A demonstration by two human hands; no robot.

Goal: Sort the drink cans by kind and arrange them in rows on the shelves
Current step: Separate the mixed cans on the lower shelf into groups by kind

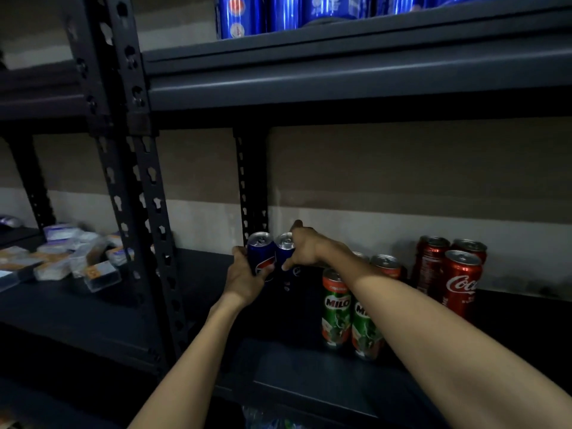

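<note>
Two blue Pepsi cans stand side by side at the back left of the dark shelf (294, 360). My left hand (244, 278) grips the left can (261, 252) from its left side. My right hand (305, 247) holds the right can (284, 247) near its top, thumb raised behind it. To the right stand two green Milo cans (335, 308) with two more can tops behind them, half hidden by my right forearm. Three red Coca-Cola cans (461, 281) stand further right. A row of blue Pepsi cans (284, 13) fills the shelf above.
A perforated black upright (139, 212) divides this bay from the left one, where several small clear-wrapped packs (77, 258) lie. Another upright (252, 187) stands right behind the held cans. The upper shelf's beam (340, 88) hangs overhead.
</note>
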